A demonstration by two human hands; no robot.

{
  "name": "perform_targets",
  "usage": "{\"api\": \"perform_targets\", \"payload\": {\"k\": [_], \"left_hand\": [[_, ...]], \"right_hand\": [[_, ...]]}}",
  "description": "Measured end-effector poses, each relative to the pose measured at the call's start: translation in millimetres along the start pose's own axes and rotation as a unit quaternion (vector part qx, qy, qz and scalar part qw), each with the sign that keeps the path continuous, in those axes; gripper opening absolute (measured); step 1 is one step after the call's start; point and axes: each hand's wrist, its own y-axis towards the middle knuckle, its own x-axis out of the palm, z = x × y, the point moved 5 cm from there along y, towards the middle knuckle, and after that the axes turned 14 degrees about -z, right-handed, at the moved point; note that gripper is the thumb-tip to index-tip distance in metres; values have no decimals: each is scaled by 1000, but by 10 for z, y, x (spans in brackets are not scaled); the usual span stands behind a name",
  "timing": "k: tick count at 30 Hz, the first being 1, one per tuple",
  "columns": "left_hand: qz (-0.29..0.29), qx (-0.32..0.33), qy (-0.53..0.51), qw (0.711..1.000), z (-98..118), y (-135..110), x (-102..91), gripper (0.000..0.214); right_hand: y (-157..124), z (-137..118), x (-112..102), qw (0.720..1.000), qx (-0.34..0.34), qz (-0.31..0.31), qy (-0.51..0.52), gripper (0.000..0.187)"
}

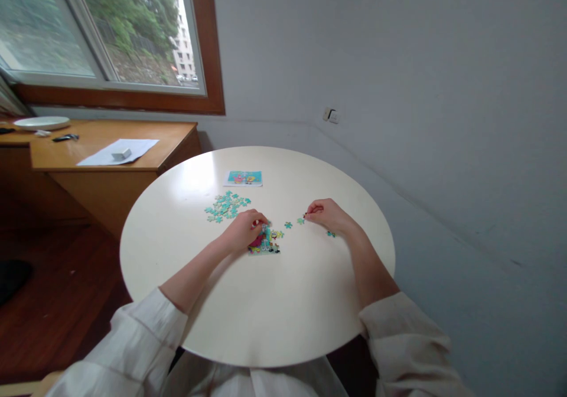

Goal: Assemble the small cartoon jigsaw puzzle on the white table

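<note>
Left hand: curled, fingertips down on the assembled puzzle section near table centre; grip on any piece not discernible. Right hand: thumb and forefinger pinched narrow, tips just beside a loose piece at 9 o'clock; contents of the pinch too small to tell. Second single piece between the hands; third piece touching the right wrist at 5 o'clock. Loose-piece pile at 11 o'clock from the left hand; reference card at 12 o'clock beyond it.

Risk, as judged: sideways drag of the left palm likely to slide or split the joined section on the glossy top; wrist sweep likely to scatter the third piece.

Round white table: smooth, reflective. Wooden desk at 10 o'clock, carrying paper sheet and plate; window above; wall socket at 1 o'clock on the grey wall.
</note>
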Motion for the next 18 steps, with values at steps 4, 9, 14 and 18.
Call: {"api": "perform_targets", "payload": {"k": [4, 9, 14, 18], "left_hand": [[21, -1, -98, 995, 7, 13, -6, 21], [-4, 22, -213, 977, 30, 30, 45, 26], [-37, 29, -221, 974, 91, 22, 101, 20], [-45, 24, -238, 970, 112, 22, 125, 21]], "right_hand": [[42, -279, 358, 989, -66, -72, 112, 22], [56, -461, 692, 973, -110, -134, 150, 24], [41, -475, 738, 976, -95, -124, 152, 25], [21, -501, 762, 972, -96, -138, 166, 25]]}}
